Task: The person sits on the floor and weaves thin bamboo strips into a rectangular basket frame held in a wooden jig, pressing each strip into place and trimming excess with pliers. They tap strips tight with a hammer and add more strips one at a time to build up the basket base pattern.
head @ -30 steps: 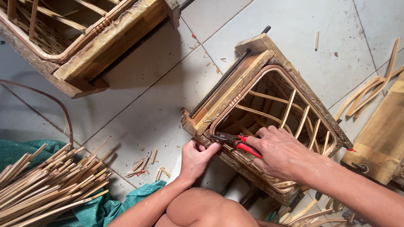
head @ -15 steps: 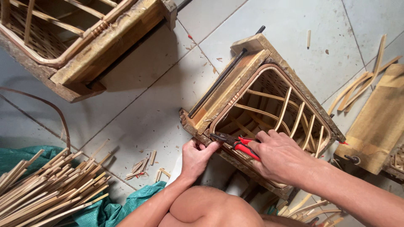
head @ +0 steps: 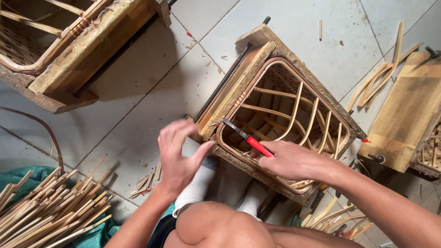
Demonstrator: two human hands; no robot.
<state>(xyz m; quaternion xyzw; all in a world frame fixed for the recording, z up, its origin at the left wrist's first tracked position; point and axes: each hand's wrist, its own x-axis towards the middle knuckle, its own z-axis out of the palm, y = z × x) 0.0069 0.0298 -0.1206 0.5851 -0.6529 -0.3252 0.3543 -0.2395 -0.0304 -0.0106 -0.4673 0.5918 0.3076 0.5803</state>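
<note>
A wooden box mould (head: 257,46) sits on the tiled floor with a half-woven cane basket (head: 294,108) inside it. My right hand (head: 294,160) rests on the mould's near edge and grips red-handled pliers (head: 245,136), whose dark jaws point at the basket's near-left corner. My left hand (head: 179,156) hovers just left of that corner, fingers spread, thumb touching the mould's edge. My knee and a white sock (head: 197,188) are below the hands.
A second mould with a basket (head: 59,41) lies at top left. A bundle of cane strips (head: 46,211) rests on green cloth at bottom left. Another wooden block (head: 404,110) and loose strips (head: 381,78) lie at right. Tools lie by the bottom edge.
My left hand has let go of the basket's corner and lifted up, fingers opening. The pliers stay at the same corner in my right hand.
</note>
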